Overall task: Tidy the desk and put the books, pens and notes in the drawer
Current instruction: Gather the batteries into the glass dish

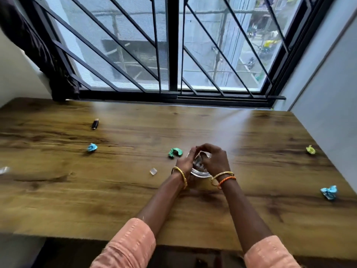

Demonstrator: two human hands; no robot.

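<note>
Wood surface (251,219), clutter-clearing step: both hands (202,161) clamped on clear jar (200,172); next, green wad (175,153) just left.

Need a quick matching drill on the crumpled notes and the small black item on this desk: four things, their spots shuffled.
Things:
1. green crumpled note
2. yellow crumpled note
3. small black item
4. blue crumpled note

Places:
A. far left part of the desk, towards the window
B. right next to the left hand
C. right edge, nearer the person
D. right edge, farther from the person

Pairs: 1-B, 2-D, 3-A, 4-C
</note>
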